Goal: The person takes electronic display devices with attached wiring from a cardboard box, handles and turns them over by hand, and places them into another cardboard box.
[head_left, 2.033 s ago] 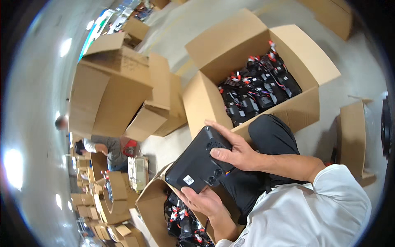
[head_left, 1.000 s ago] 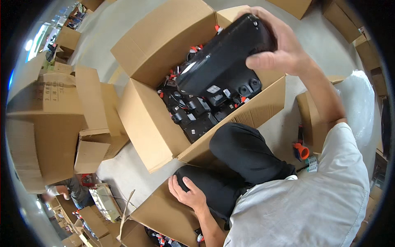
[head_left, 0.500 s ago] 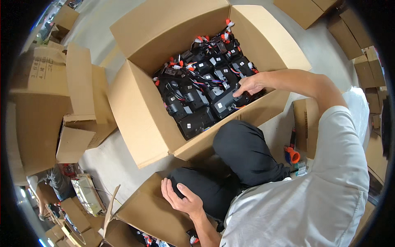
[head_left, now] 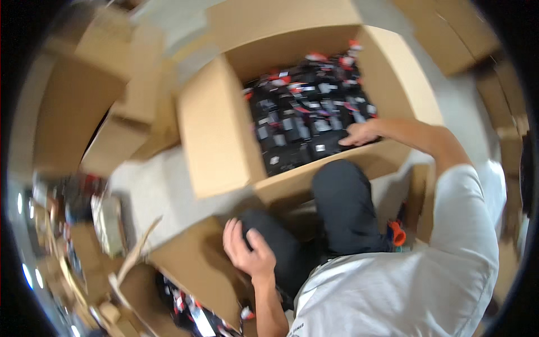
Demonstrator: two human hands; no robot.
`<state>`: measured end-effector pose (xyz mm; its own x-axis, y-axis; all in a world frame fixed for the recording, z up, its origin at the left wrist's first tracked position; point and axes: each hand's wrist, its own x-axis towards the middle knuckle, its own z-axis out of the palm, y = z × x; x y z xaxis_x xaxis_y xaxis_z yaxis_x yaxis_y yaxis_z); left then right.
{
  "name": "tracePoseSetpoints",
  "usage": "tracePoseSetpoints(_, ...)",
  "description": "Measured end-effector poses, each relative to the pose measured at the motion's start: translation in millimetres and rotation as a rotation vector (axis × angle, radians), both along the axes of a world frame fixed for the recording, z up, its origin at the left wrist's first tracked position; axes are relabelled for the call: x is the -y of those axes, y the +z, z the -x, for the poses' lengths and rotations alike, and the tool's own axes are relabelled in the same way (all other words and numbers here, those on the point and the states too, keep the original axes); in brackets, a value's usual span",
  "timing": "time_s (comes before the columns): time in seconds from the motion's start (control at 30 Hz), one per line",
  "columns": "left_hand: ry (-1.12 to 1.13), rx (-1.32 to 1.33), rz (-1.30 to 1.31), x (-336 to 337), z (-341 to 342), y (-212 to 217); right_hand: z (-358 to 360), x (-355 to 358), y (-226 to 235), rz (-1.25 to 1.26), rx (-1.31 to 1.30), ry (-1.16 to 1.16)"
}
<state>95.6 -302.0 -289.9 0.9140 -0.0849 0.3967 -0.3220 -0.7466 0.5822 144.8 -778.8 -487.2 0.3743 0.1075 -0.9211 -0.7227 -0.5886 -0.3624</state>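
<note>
A large open cardboard box [head_left: 219, 135] stands in front of me, filled with several black battery packs [head_left: 303, 121] that have red and white wire ends. My right hand [head_left: 359, 135] rests flat on the packs at the box's near right corner, fingers apart, gripping nothing that I can see. My left hand [head_left: 247, 250] lies on my dark trouser knee, fingers spread and empty. Beside that knee a second open box [head_left: 193, 269] holds more black packs [head_left: 191, 309] at the lower edge. The picture is blurred by motion.
Several empty cardboard boxes [head_left: 95, 112] with open flaps stand to the left on the grey floor [head_left: 143, 185]. More boxes [head_left: 443, 33] sit at the far right. An orange tool [head_left: 396, 233] lies by my right thigh. Cluttered boxes [head_left: 84, 253] fill the lower left.
My right hand carried a black pack from the near box up over the big box, set it among the others and now lies on it. My left hand stayed at my knee.
</note>
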Motion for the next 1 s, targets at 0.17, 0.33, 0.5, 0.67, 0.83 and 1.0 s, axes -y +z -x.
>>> tracePoseSetpoints(0.17, -0.045, 0.098, -0.005, -2.8, -1.2, -2.0, 6.8, 8.3, 20.8, 0.435, 0.327, 0.550)
tracePoseSetpoints(0.33, -0.055, 0.102, -0.013, -57.8, 74.9, 63.7, -11.8, 13.9, 13.0, 0.307, 0.488, 0.455)
tracePoseSetpoints(0.5, 0.715, 0.065, -0.158, -238.0, 133.5, 88.8, -0.9, 37.7, 24.2, 0.253, 0.653, 0.199)
tracePoseSetpoints(0.67, 1.147, -0.409, 0.152, -398.5, 230.1, 14.9, -10.9, 24.3, 44.1, 0.235, 0.706, 0.138)
tracePoseSetpoints(0.83, 1.163, -0.472, 0.473, -380.5, 202.3, -27.1, 0.9, 0.1, 73.5, 0.246, 0.732, 0.129)
tracePoseSetpoints(1.0, 1.227, -0.408, 0.384, -390.8, 198.4, -31.0, -11.2, -30.9, 101.4, 0.113, 0.745, 0.086)
